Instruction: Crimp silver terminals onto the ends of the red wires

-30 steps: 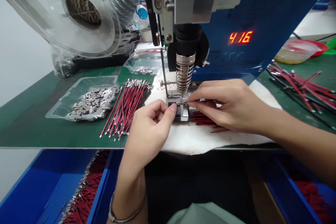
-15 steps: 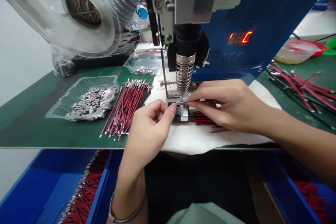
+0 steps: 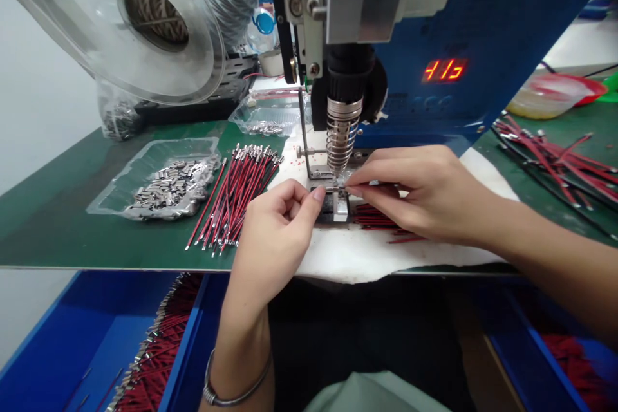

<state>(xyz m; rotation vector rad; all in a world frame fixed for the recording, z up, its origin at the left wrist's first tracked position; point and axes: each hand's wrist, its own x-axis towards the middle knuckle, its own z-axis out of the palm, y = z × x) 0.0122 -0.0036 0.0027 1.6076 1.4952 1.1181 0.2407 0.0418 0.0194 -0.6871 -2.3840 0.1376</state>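
Centrally, slim silver terminal (image 3: 333, 189), pinched by right hand (image 3: 425, 196), left hand (image 3: 280, 225) curled against it, grip unclear.

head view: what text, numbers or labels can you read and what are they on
"41", then a third digit too smeared to fix, perhaps 5: red LED display on the blue machine panel.
Faint markings on the panel under that display: too dim to read.
Nothing else in view bears legible text.
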